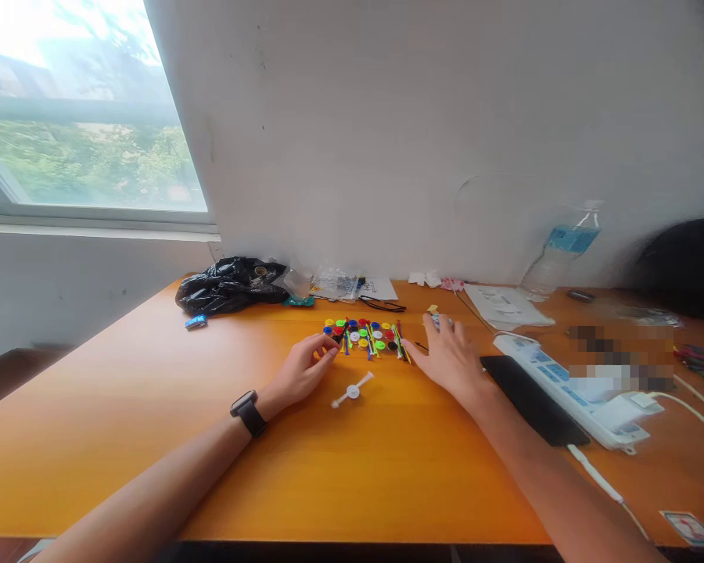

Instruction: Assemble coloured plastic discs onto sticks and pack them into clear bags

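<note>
Several small round discs [354, 336] in red, blue, yellow, green, white and black lie in rows, with bundles of thin coloured sticks [370, 340] between them. My left hand [305, 366] rests at the left side of this group. Its fingers are curled, with a small gap between thumb and forefinger, and the tips are beside a black disc. My right hand [449, 352] is spread open at the right side, its thumb close to the end sticks. A small blue item [443, 319] is partly hidden by its fingers. Nearer me is a blurred white stick with a disc at its middle [353, 392].
At the back are a black plastic bag [228, 285], a blue packet [195, 321], clear wrappers [337, 281] and glasses [382, 304]. To the right are a black phone [533, 399], a white power strip [563, 387] with cables, paper [508, 305] and a water bottle [557, 254].
</note>
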### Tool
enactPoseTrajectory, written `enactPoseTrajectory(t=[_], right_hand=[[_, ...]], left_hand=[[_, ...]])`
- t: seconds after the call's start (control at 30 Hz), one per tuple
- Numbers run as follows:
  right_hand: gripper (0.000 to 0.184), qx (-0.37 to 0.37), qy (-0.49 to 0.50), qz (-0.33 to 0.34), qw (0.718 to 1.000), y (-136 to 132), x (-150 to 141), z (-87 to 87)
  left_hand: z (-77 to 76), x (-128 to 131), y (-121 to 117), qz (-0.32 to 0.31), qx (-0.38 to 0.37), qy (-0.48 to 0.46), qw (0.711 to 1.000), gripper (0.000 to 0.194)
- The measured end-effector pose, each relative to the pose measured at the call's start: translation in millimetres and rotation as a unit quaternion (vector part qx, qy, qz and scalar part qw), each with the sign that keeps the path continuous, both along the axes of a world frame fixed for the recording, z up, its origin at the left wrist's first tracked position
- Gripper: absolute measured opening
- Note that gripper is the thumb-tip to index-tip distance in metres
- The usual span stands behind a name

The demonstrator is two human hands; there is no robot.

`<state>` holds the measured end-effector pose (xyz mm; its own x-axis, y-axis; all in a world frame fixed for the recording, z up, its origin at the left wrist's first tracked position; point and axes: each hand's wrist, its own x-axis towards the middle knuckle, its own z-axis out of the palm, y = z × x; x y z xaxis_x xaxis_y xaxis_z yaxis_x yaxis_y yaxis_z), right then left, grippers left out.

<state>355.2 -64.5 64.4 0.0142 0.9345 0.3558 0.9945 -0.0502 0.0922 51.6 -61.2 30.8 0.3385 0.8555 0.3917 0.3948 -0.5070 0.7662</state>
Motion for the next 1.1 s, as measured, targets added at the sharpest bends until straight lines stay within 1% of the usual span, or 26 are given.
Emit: enactPoseTrajectory(t=[0.07, 0.1, 0.17, 0.23, 0.37, 0.47, 0.6, 0.87, 0.97, 1.1], right_hand=[[0.075, -0.044, -0.012, -0.058, 0.997, 4, 17, -1.6], [0.078, -0.069, -0.006, -0.075, 0.995, 5, 24, -3.4], [0.079, -0.114, 0.014, -0.083, 0.99, 8, 31, -7.6], [0.072, -0.144, 0.027, -0.07, 0.987, 10, 31, -11.0], [0.051, -0.174, 0.024, -0.057, 0.983, 12, 23, -13.2], [0.046, -0.179, 0.03, -0.055, 0.982, 13, 23, -13.2], [0.046, -0.184, 0.041, -0.057, 0.98, 16, 33, -13.7], [0.047, -0.186, 0.051, -0.06, 0.979, 23, 48, -10.3], [0.046, -0.179, 0.053, -0.065, 0.98, 25, 52, -7.1], [0.049, -0.152, 0.043, -0.088, 0.984, 25, 53, -0.3]], left_hand=[[-0.5, 0, 0, -0.003, 0.001, 0.0, 1.0, 0.029], [-0.7, 0, 0, -0.005, 0.002, 0.0, 1.0, 0.029], [-0.8, 1, 0, -0.008, 0.005, 0.0, 1.0, 0.03], [-0.5, 1, 0, -0.01, 0.005, 0.0, 1.0, 0.032], [0.2, 1, 0, -0.008, -0.005, -0.007, 1.0, 0.034], [0.0, 1, 0, -0.015, -0.008, -0.005, 1.0, 0.035], [0.1, 1, -1, -0.023, -0.006, -0.002, 1.0, 0.035], [0.6, 2, -2, -0.018, -0.009, 0.007, 1.0, 0.033], [-0.9, 1, 0, 0.012, -0.001, 0.001, 1.0, 0.03], [0.5, -5, 5, 0.094, 0.007, -0.038, 0.995, 0.027]])
